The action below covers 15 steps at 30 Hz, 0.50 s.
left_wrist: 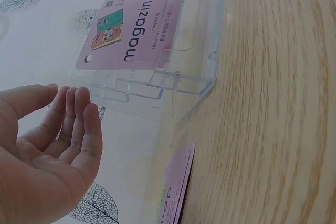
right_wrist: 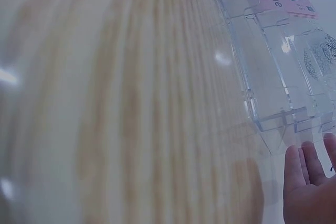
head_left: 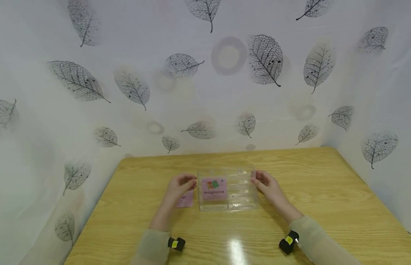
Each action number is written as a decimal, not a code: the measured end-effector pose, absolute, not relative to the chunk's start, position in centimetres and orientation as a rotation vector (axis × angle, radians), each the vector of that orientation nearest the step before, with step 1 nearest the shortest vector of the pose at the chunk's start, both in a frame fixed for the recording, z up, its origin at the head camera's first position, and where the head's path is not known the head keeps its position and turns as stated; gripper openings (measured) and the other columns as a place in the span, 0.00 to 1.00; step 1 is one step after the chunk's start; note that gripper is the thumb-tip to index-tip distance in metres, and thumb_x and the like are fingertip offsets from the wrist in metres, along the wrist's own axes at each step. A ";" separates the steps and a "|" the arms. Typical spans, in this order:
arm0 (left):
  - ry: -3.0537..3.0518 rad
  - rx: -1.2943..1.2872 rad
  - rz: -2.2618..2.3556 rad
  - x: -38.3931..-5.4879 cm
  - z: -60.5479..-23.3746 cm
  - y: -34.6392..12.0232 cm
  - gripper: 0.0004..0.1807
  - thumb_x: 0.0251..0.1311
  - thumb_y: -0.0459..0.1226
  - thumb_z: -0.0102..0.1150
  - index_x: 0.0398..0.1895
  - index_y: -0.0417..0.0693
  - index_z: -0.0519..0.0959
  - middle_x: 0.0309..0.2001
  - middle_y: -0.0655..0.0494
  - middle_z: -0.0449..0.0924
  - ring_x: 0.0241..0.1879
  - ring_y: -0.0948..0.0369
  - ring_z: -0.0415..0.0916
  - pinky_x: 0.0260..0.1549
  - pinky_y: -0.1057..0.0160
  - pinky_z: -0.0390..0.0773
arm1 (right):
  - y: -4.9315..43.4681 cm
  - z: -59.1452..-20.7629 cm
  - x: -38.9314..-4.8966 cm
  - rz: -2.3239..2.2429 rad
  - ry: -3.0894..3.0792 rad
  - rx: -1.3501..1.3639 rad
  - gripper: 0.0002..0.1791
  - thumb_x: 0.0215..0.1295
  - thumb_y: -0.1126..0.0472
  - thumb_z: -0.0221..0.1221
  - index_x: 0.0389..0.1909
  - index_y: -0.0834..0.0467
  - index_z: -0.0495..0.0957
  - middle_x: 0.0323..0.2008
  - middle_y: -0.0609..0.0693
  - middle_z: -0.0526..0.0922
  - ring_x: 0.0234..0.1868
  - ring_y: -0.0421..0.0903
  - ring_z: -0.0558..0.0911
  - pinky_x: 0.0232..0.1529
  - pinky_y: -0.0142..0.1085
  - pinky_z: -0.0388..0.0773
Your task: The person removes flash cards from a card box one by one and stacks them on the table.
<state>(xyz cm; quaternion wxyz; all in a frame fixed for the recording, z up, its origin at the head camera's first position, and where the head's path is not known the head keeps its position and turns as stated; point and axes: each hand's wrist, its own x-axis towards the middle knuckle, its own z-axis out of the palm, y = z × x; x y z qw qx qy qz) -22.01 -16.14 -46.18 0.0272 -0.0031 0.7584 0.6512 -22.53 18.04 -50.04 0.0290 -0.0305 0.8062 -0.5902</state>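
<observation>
A clear plastic rack (head_left: 243,197) with several slots stands on the table between the hands. A pink card (head_left: 214,188) printed "magazine" sits in its left column. At the rack's right edge, the right hand (head_left: 266,186) holds the clear side between thumb and fingers. The left hand (head_left: 179,188) is beside the left edge, its fingers loosely bent and the thumb close to the fingertips; whether they touch the clear plastic is hard to see. Another pink card (head_left: 185,200) lies on the table near the left hand, its printed word partly covered.
The wooden table (head_left: 325,206) reaches back to a pale sheet (head_left: 222,92) with a leaf print, which also hangs along both sides. Black wrist cameras show on the left (head_left: 177,244) and right wrists. Glare marks the table's front middle.
</observation>
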 end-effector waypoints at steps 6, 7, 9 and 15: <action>2.328 -0.005 2.024 -22.2 -46.1 -15.8 0.10 0.71 0.26 0.61 0.52 0.28 0.82 0.44 0.41 0.88 0.38 0.66 0.84 0.43 0.70 0.87 | 18.0 -50.0 -22.6 -1.827 2.473 -0.080 0.28 0.83 0.56 0.56 0.75 0.66 0.67 0.68 0.66 0.75 0.63 0.45 0.77 0.51 0.18 0.76; 2.323 -0.003 2.027 -22.2 -46.2 -15.8 0.11 0.71 0.26 0.61 0.52 0.28 0.82 0.44 0.40 0.88 0.38 0.66 0.84 0.43 0.70 0.88 | 18.0 -50.0 -22.6 -1.823 2.473 -0.084 0.28 0.83 0.56 0.56 0.75 0.66 0.67 0.68 0.66 0.75 0.63 0.46 0.77 0.51 0.18 0.76; 2.315 -0.003 2.030 -22.2 -46.3 -15.8 0.11 0.71 0.26 0.61 0.52 0.27 0.81 0.45 0.38 0.87 0.38 0.65 0.84 0.44 0.68 0.88 | 18.1 -50.0 -22.6 -1.809 2.480 -0.090 0.28 0.83 0.56 0.56 0.75 0.66 0.66 0.68 0.66 0.75 0.64 0.47 0.77 0.51 0.18 0.76; 2.321 -0.021 2.025 -22.3 -46.7 -15.7 0.10 0.70 0.26 0.62 0.51 0.28 0.82 0.44 0.41 0.87 0.38 0.65 0.84 0.44 0.67 0.88 | 18.1 -50.2 -22.5 -1.803 2.487 -0.087 0.29 0.83 0.55 0.56 0.75 0.66 0.66 0.69 0.66 0.75 0.68 0.57 0.76 0.51 0.17 0.75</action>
